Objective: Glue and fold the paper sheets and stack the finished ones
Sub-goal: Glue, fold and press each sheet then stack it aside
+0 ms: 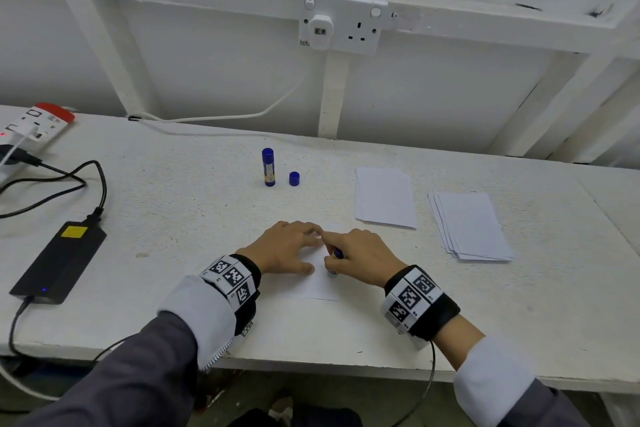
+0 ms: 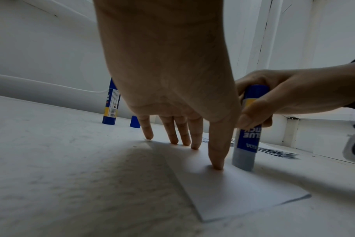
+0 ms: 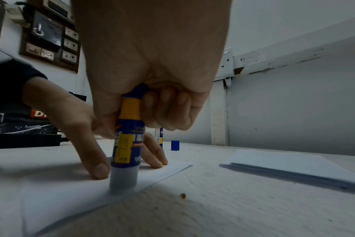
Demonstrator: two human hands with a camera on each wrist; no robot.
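A white paper sheet [image 1: 323, 289] lies flat on the table near its front edge. My left hand [image 1: 287, 250] presses it down with spread, straight fingers [image 2: 217, 157]. My right hand [image 1: 356, 253] grips an uncapped blue and yellow glue stick [image 3: 128, 144] upright, its clear tip down on the sheet [image 3: 71, 200] beside my left thumb. The stick's blue cap [image 1: 294, 178] stands further back, next to a second, capped glue stick [image 1: 268, 166]. Two stacks of white sheets lie to the right: a neat one [image 1: 384, 198] and a fanned one [image 1: 471, 225].
A black power adapter [image 1: 62, 260] with cables lies at the left, and a power strip [image 1: 34, 125] sits in the far left corner. A wall socket [image 1: 339, 24] hangs behind the table. The table's front edge [image 1: 311, 367] runs just below my wrists.
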